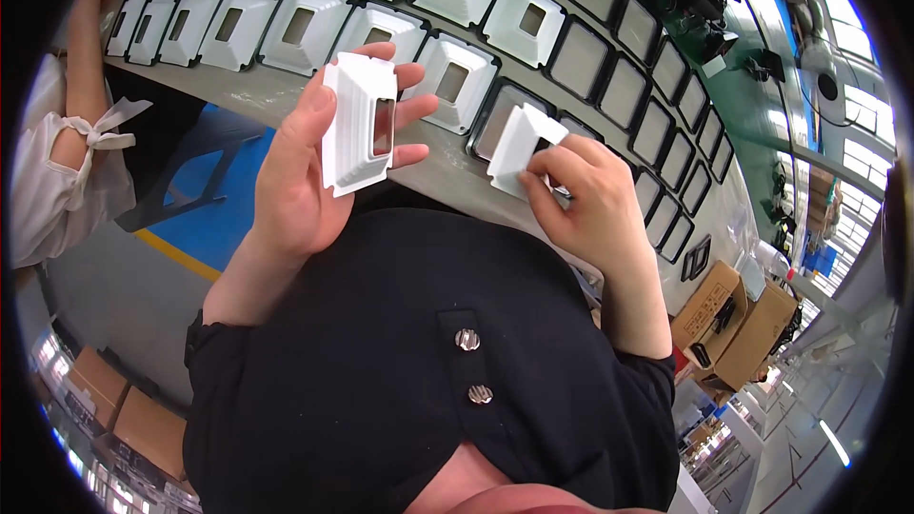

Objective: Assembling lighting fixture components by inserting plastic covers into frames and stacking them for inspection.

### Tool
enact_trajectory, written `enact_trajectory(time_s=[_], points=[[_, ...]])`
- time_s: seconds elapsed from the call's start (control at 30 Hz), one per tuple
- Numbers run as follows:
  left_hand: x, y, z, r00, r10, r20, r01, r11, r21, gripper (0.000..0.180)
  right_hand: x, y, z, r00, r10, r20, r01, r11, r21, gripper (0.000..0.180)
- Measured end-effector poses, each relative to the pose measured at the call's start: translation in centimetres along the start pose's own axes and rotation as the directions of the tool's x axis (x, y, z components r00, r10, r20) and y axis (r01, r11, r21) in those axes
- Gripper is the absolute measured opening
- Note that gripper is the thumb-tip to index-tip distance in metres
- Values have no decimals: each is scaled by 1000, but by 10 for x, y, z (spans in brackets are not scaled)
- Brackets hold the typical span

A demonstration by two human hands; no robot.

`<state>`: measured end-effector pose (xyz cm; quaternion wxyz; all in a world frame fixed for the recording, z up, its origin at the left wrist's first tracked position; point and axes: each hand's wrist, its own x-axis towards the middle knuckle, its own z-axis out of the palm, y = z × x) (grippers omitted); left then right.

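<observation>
In my left hand (290,176) is a white stepped plastic housing (350,124) with a rectangular opening through its middle. The thumb presses one edge and the other fingers stretch out behind it. My right hand (592,195) pinches a second white plastic housing (511,148), tilted, by its opening. This piece is just in front of a black rectangular frame (487,119) near the table's front edge and partly covers it. Whether the two touch, I cannot tell. Beside my left fingertips, a white housing (433,100) sits in a black frame on the table.
Rows of black frames with white housings (303,24) fill the table's left and middle. Black frames without housings (581,62) lie to the right. Another person's arm (86,67) reaches to the table at far left. A cardboard box (752,343) stands at right.
</observation>
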<state>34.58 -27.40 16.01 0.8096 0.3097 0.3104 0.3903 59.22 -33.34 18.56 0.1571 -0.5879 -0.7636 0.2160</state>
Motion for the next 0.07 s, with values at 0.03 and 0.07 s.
enact_trajectory(time_s=[0.03, 0.07], points=[[1, -2, 0, 1000, 1, 10, -1, 1000, -8, 65, 1, 1, 2, 1000, 2, -3, -3, 1000, -15, 10], [1, -2, -1, 1000, -9, 23, 9, 1000, -12, 66, 5, 4, 5, 1000, -3, -5, 3, 1000, -25, 10]])
